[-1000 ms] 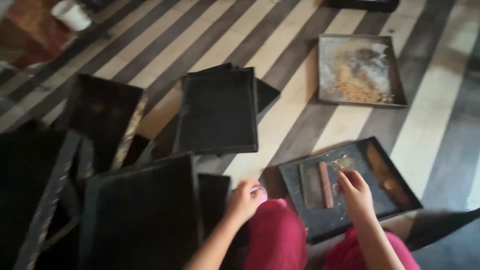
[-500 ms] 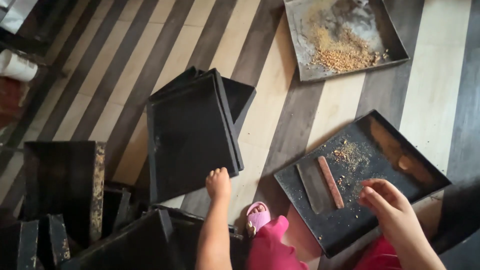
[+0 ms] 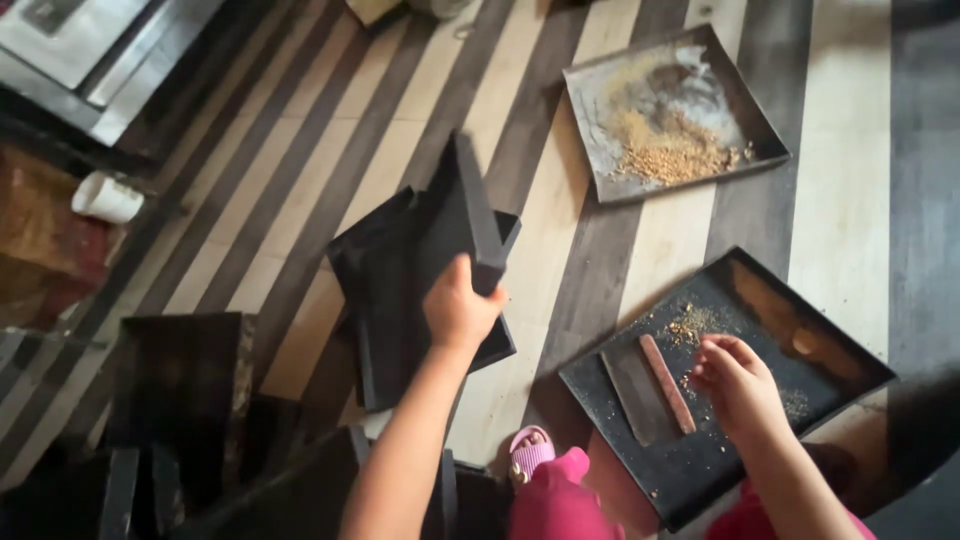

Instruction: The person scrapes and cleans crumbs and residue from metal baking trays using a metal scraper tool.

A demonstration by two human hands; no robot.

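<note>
Striped floor; left hand (image 3: 458,305) fingers clamped on flat black tray (image 3: 462,215), right hand (image 3: 738,385) loosely curled, empty.

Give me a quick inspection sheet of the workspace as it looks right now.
Surface: striped floor, light and dark bands.
Job's things: left hand grips a black tray, tilted up off the tray stack; right hand rests on a dark tray holding a scraper and crumbs.
Clutter: crumb tray beyond; more trays at left; white cup.
Hands: both bare.
Cables: nothing seen.
Surroundings: pink sandal, red clothing.
</note>
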